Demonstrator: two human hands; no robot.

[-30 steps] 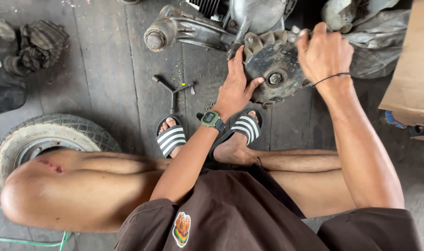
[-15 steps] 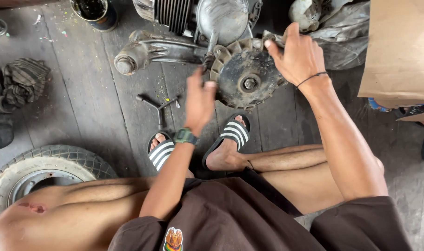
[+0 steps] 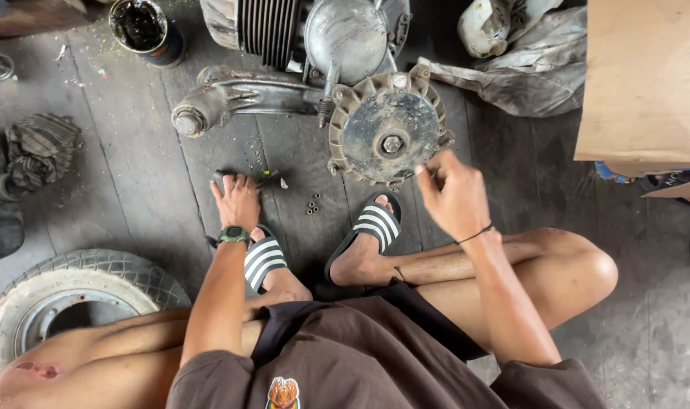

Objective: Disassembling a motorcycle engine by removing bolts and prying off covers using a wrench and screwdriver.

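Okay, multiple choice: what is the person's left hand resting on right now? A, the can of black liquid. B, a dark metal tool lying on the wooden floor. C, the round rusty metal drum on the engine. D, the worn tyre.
B: the left hand lies flat over the dark metal tool on the floorboards, apart from the round rusty drum.

Left hand (image 3: pixel 237 201) on wrench (image 3: pixel 242 177)

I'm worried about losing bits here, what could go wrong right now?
The small nuts lie loose on the plank floor beside the sandalled left foot; a nudge could scatter them into the gaps. The left hand presses on the wrench near them and might sweep them away.
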